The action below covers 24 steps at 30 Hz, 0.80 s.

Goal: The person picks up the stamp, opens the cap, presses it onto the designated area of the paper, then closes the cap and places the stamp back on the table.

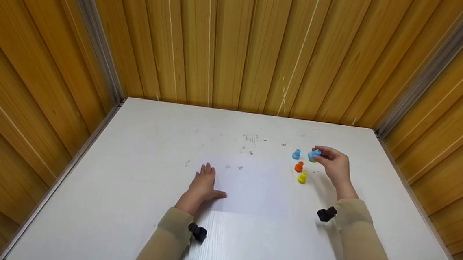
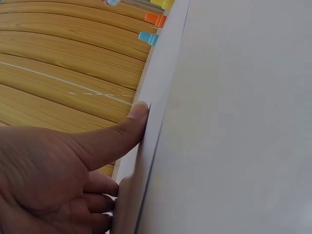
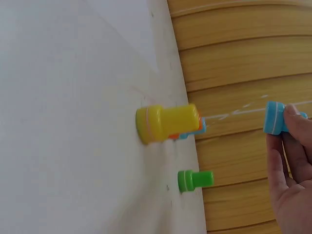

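Note:
My right hand [image 1: 337, 166] pinches a light blue toy stamp [image 3: 274, 118] between thumb and fingers, raised off the table. Below it a green stamp [image 3: 196, 180] stands upright, mostly covered by the blue one in the head view. A second blue stamp [image 1: 296, 154], an orange stamp [image 1: 299, 166] and a yellow stamp [image 1: 302, 177] stand close by to the left. Over the left edge of a white sheet of paper [image 1: 251, 192] lies my left hand [image 1: 204, 185], its fingers stretched forward and its thumb [image 2: 124, 136] spread out across the sheet.
The white table [image 1: 143, 172] carries small dark ink marks [image 1: 251, 138] behind the paper. Wood-patterned panels [image 1: 229, 44] close in the back and both sides. A black wrist camera [image 1: 326, 213] sits on each sleeve.

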Available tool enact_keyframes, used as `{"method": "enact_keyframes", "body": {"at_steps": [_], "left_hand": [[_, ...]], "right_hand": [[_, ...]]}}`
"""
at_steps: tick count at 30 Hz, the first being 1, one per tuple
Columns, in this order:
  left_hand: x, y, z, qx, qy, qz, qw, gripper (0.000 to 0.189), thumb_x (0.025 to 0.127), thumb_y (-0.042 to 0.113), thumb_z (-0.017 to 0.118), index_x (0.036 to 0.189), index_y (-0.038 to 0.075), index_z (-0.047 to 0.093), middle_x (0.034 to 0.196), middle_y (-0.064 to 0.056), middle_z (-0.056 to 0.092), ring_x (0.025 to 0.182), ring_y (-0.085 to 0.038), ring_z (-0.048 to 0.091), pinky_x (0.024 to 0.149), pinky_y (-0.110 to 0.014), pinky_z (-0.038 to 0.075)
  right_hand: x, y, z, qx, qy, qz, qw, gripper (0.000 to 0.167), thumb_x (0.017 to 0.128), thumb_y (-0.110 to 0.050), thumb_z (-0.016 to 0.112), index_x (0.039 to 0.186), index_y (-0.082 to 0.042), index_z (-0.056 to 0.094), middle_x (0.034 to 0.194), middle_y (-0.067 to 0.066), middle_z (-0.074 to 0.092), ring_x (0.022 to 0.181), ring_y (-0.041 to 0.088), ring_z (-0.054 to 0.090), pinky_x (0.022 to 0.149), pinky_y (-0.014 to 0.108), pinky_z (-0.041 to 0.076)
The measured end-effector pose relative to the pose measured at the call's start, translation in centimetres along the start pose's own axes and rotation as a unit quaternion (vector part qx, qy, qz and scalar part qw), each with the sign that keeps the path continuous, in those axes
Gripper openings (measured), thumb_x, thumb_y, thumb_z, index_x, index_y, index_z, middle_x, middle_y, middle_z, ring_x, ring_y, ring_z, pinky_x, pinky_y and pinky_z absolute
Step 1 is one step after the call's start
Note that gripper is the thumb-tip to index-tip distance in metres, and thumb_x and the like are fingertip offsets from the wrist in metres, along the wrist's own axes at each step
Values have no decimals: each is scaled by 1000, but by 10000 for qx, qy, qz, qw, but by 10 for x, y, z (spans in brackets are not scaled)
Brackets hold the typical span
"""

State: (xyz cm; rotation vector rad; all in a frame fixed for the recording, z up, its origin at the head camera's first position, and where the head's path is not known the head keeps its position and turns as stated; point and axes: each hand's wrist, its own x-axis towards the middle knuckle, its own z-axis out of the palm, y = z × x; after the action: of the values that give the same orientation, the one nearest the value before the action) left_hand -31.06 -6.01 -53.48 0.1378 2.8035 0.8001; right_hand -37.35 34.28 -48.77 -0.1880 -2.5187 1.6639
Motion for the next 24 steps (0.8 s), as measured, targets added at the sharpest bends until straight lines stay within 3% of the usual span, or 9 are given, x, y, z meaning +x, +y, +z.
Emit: {"method": "enact_keyframes", "body": {"at_steps": [6, 13, 19, 24], "left_hand": [[-1, 1, 1, 30, 31, 35, 10000, 106, 82, 39, 87, 156, -11, 29, 168, -31, 16, 159, -42, 13, 132, -51, 16], [0, 1, 2, -11, 79, 68, 9999, 106, 82, 37, 88, 156, -11, 29, 168, -30, 16, 159, -42, 14, 132, -52, 16], [-1, 0, -1, 117, 36, 135, 9998, 105, 84, 39, 86, 155, -13, 29, 167, -32, 17, 159, -43, 14, 131, -53, 17], [-1, 0, -1, 131, 49, 117, 9998, 105, 84, 39, 86, 155, -13, 29, 167, -32, 17, 159, -43, 15, 131, -52, 17]], "right_hand": [[12, 21, -8, -502, -147, 406, 9978, 40, 99, -11, 69, 138, -11, 65, 143, 15, 63, 125, 23, 62, 101, 16, 53], [21, 36, -8, -736, -437, 785, 9932, 41, 99, -4, 65, 139, -7, 62, 145, 19, 57, 132, 32, 53, 117, 40, 48], [22, 40, -4, -911, -368, 742, 9924, 40, 98, -3, 66, 138, -3, 63, 141, 22, 59, 129, 32, 55, 115, 40, 48], [22, 45, -3, -720, -348, 906, 9927, 41, 98, -2, 64, 139, -3, 61, 144, 22, 56, 131, 32, 53, 118, 42, 46]]}}
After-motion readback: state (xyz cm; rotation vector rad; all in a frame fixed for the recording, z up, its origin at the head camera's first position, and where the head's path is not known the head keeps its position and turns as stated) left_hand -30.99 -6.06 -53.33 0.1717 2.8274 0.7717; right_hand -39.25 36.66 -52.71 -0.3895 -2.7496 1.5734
